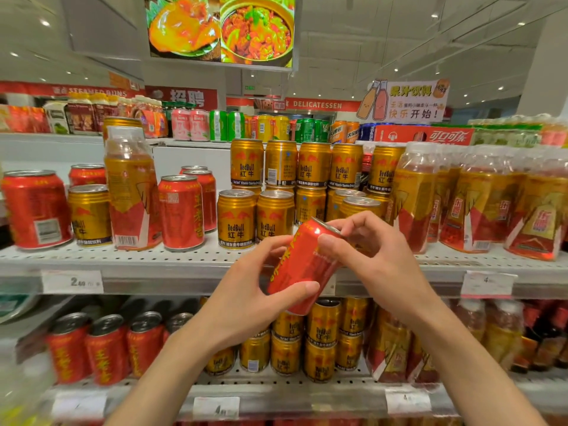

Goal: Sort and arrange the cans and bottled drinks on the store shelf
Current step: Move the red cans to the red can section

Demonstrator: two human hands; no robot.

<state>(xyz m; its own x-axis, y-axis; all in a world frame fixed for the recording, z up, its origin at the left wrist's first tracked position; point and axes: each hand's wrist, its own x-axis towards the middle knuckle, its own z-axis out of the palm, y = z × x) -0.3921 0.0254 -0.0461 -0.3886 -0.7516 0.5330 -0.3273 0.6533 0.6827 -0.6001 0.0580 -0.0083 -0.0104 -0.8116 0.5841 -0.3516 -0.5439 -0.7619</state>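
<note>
A red can (302, 265) with yellow lettering is tilted in front of the middle shelf (172, 259), held by both hands. My left hand (255, 296) grips its lower body with the thumb across the front. My right hand (378, 256) holds its upper part, fingers at the silver top. On the shelf behind stand gold Red Bull cans (236, 219), stacked two high further back. Red cans (181, 213) stand at the left, mixed with one gold can (89, 215) and a gold-and-red labelled bottle (132, 192). Several matching bottles (473, 204) fill the right side.
The lower shelf (276, 392) holds red cans (104, 348) at left, gold cans (319, 342) in the middle and bottles (396, 348) at right. Price tags (72, 281) line the shelf edges. A top shelf carries assorted cans and a red Coca-Cola box (424, 135).
</note>
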